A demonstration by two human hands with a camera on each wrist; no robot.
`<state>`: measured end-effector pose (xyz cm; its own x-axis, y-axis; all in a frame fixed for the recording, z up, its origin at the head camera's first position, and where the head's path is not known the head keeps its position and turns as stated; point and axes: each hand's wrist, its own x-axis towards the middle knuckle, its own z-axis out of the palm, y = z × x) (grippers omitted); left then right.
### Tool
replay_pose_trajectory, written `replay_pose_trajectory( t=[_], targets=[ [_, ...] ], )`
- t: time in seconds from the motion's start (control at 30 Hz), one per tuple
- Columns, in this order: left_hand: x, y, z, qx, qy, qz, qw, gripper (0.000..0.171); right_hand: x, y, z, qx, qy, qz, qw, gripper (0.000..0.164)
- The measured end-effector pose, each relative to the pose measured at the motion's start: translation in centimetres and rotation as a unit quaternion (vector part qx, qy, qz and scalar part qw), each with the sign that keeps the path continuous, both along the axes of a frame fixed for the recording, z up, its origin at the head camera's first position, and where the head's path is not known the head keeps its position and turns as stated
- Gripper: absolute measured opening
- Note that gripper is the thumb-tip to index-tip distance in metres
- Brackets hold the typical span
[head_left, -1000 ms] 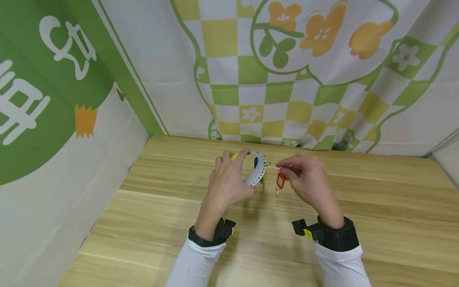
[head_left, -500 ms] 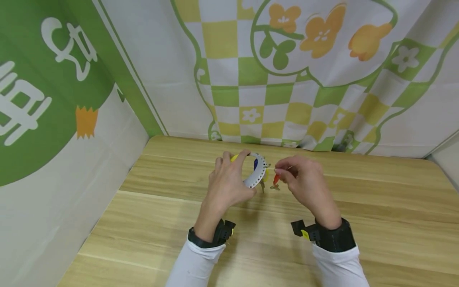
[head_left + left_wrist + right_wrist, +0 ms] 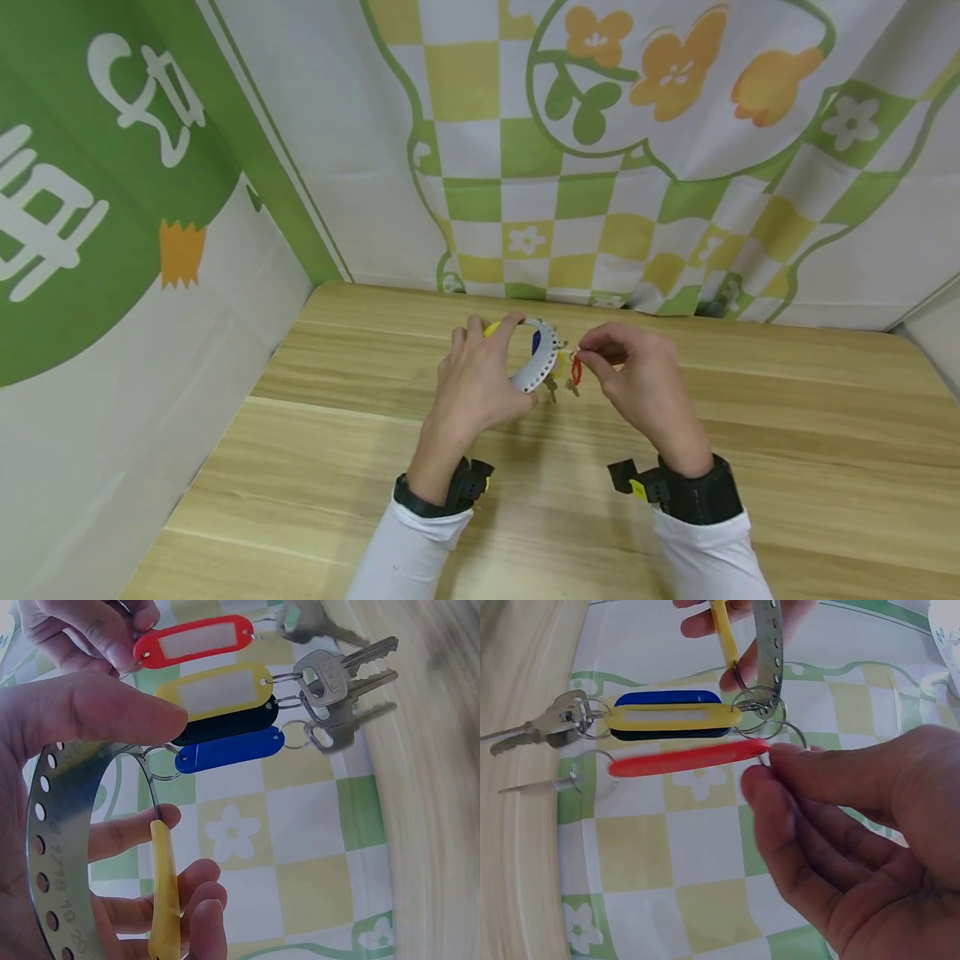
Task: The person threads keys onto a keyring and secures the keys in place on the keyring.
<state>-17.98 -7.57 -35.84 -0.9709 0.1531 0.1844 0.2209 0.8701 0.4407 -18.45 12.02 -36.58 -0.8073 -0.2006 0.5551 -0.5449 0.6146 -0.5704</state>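
Observation:
My left hand (image 3: 480, 375) grips a curved metal key holder (image 3: 542, 360) with a row of numbered holes and a yellow handle (image 3: 165, 889). From the holder's end hang a yellow key tag (image 3: 217, 691), a black key tag (image 3: 234, 726) and a blue key tag (image 3: 232, 750), each with keys (image 3: 327, 675) on small rings. Beside them, my right hand (image 3: 648, 387) pinches the split ring at the top of a red key tag (image 3: 686, 759). A key (image 3: 536, 786) dangles from the red tag. Whether its ring touches the holder cannot be told.
Both hands are above a wood-grain table (image 3: 315, 475). A checkered green and yellow curtain (image 3: 525, 200) hangs behind the table's far edge. On the left stands a white and green printed wall covering (image 3: 247, 225).
The right hand has shifted slightly left, bringing the red key tag closer to the holder. That tag has turned from face-on to nearly edge-on. The left hand stays in place.

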Motion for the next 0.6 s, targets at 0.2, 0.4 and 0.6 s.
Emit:
replay_pose_trajectory(
  t=[0.2,0.4,0.6],
  targets=[
    [0.01,0.01,0.02,-0.001,0.002,-0.002,1.0000,0.095,-0.11,-0.14,-0.01,-0.032,-0.004,-0.002,0.999,0.010],
    [0.02,0.04,0.04,0.000,0.003,-0.003,1.0000,0.096,-0.07,-0.36,-0.04,-0.045,-0.012,-0.008,0.999,0.013],
    [0.04,0.10,0.05,-0.001,0.000,-0.002,1.0000,0.097,0.02,-0.52,-0.22,-0.049,-0.009,-0.006,0.999,0.015]
  ],
)
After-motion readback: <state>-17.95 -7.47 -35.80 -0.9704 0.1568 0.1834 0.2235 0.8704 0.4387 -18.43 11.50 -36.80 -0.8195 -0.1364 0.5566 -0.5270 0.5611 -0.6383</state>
